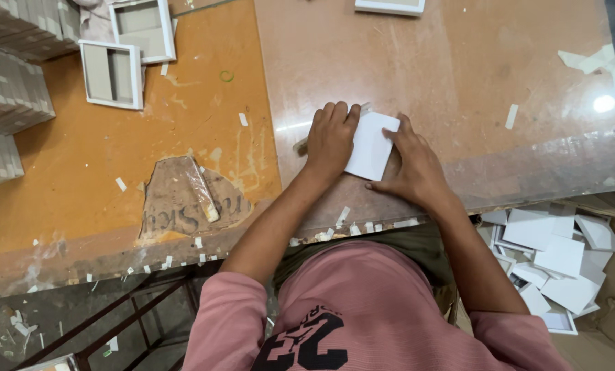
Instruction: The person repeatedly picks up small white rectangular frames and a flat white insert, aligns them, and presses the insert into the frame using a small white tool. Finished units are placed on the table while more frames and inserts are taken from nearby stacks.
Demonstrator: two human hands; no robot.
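White card [370, 145] flat on table [458, 82], betw both grips, L hand [330, 137], R hand [410, 165]

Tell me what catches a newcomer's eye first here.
Both hands press a white card on the glossy table at centre: the left hand on its left edge, the right hand on its right. A heap of white cards lies at lower right, and open white trays sit at upper left.

Open white boxes [125, 48], perhaps cardboard, upper left
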